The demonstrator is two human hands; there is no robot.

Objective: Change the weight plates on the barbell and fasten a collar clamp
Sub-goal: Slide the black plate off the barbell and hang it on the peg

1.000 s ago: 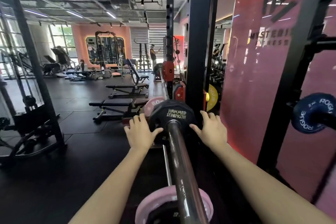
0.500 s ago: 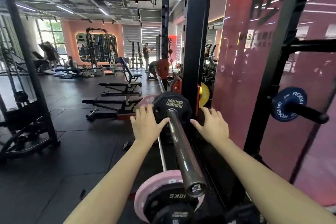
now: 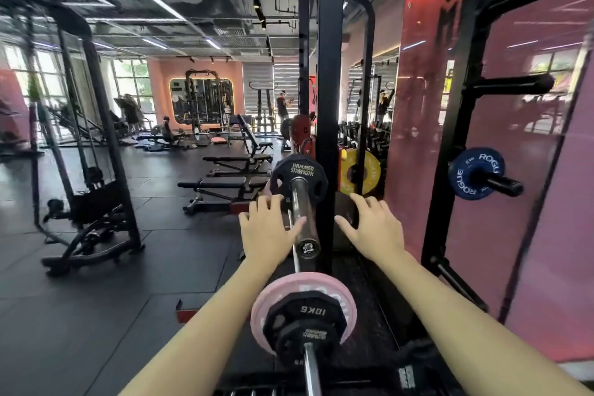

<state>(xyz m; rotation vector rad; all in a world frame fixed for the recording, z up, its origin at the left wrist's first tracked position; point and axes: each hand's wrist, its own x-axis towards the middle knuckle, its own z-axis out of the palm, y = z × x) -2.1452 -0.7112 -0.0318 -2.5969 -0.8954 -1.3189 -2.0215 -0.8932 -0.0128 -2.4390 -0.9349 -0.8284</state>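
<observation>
Matte rubber gym flooring lies beneath both flat, empty hands, left hand (image 3: pixel 266 230) and right hand (image 3: pixel 374 228), flanking the steel barbell sleeve (image 3: pixel 303 219).

1. Head view showed two forearms and two hands, the person's own; no more of the body was in frame.
2. Left hand (image 3: pixel 268 230): bare. No glove, ring or wrap was visible on the side facing the camera.
3. Right hand (image 3: pixel 376 228): bare likewise, no glove or ring seen.
4. Left forearm (image 3: pixel 205 328): uncovered from wrist to the lower frame edge; no sleeve, watch or band.
5. Right forearm (image 3: pixel 466 321): uncovered along its whole visible length; no sleeve cuff, watch or strap.
6. Fingernails: too small and blurred to record.
</observation>
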